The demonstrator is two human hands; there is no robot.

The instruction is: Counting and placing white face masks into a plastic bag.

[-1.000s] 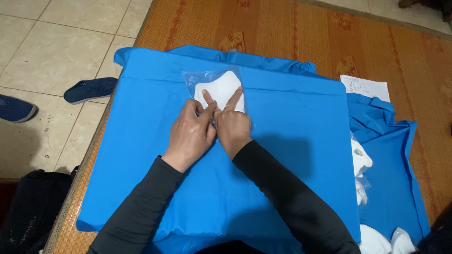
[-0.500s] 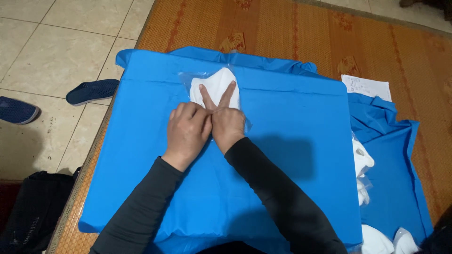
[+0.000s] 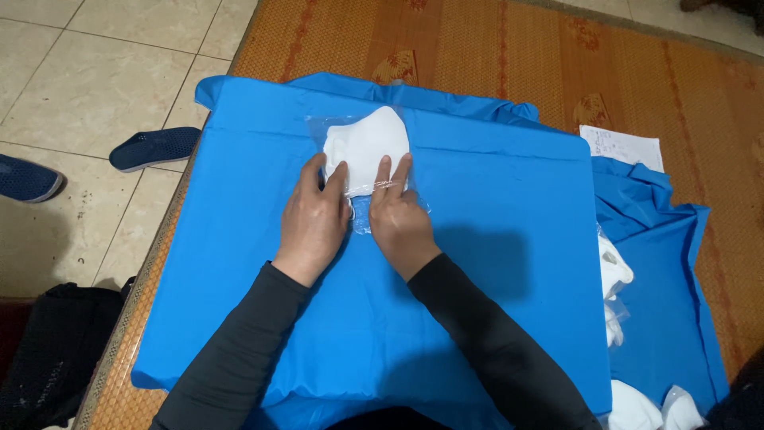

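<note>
Pressing the bagged white cloth (image 3: 366,147) onto blue fabric (image 3: 493,207), both hands (image 3: 358,219) lie flat, open.

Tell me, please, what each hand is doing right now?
Left hand: open, flat, pressing the bagged white piece.
Right hand: open, flat, fingers on the same piece.

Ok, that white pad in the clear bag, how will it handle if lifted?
The white pad probably flexes; its edges curve softly. The clear bag looks slick and may slide. Both hands, left hand and right hand, press it flat.
</note>
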